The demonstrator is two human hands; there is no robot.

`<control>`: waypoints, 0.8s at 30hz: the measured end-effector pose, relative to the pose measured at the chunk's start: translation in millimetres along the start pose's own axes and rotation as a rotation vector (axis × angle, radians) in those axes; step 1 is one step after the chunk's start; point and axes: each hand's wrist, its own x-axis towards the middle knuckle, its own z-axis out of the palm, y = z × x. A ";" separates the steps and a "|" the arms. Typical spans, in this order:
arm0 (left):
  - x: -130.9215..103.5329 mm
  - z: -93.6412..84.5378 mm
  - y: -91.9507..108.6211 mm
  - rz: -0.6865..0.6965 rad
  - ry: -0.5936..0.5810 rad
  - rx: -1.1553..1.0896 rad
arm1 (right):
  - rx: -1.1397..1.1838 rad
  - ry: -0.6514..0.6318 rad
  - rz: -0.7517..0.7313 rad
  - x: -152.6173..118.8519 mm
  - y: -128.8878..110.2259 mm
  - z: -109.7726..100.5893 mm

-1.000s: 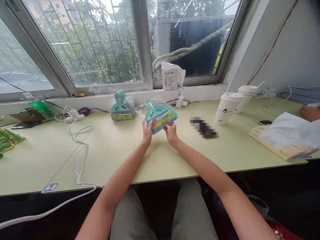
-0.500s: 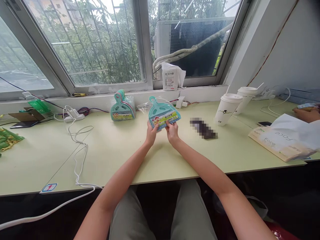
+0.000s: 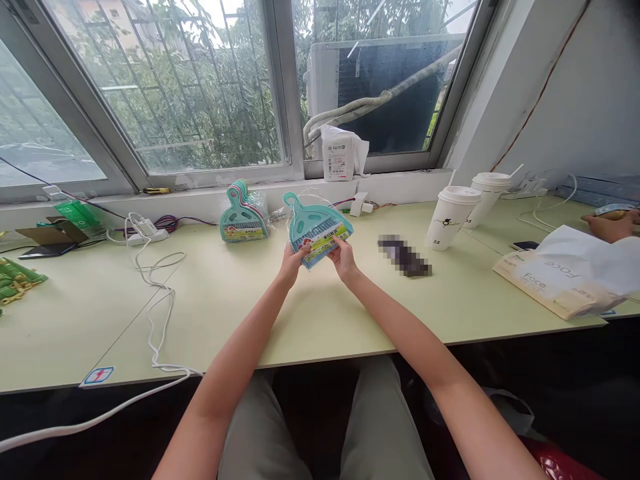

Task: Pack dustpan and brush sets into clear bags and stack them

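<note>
Between my two hands is a small teal dustpan and brush set (image 3: 314, 220) in clear wrapping, with a colourful label across its front. It is tilted above the table, its looped handle pointing up and to the left. My left hand (image 3: 291, 264) grips the lower left edge, thumb on the front. On the lower right edge, my right hand (image 3: 345, 259) is closed with its thumb over the label. Several similar wrapped dustpan sets (image 3: 243, 217) stand stacked upright to the left, near the sill.
White cables (image 3: 170, 300) cross the pale green table (image 3: 240, 313) on the left. A blurred dark object (image 3: 404, 255) lies to the right, before two lidded paper cups (image 3: 453, 217). Further right are a tissue pack (image 3: 555, 277) and another person's hand (image 3: 613, 225).
The held dustpan set has shifted slightly left and tilted further, its handle swinging left. Both my hands have kept their hold on it. The view has moved a little.
</note>
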 end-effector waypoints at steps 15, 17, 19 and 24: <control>-6.2 -0.6 -1.5 0.014 -0.228 0.066 | -0.050 0.182 -0.003 20.8 -20.5 -20.0; -6.0 -0.9 -0.2 0.008 -0.218 0.064 | -0.069 0.132 0.021 21.4 -24.2 -21.0; -4.5 -2.7 2.3 0.004 -0.196 0.052 | -0.068 -0.009 0.042 20.0 -27.0 -21.1; -1.7 -9.9 12.7 -0.060 -0.100 0.079 | -0.128 -0.239 0.022 11.6 -21.6 -16.3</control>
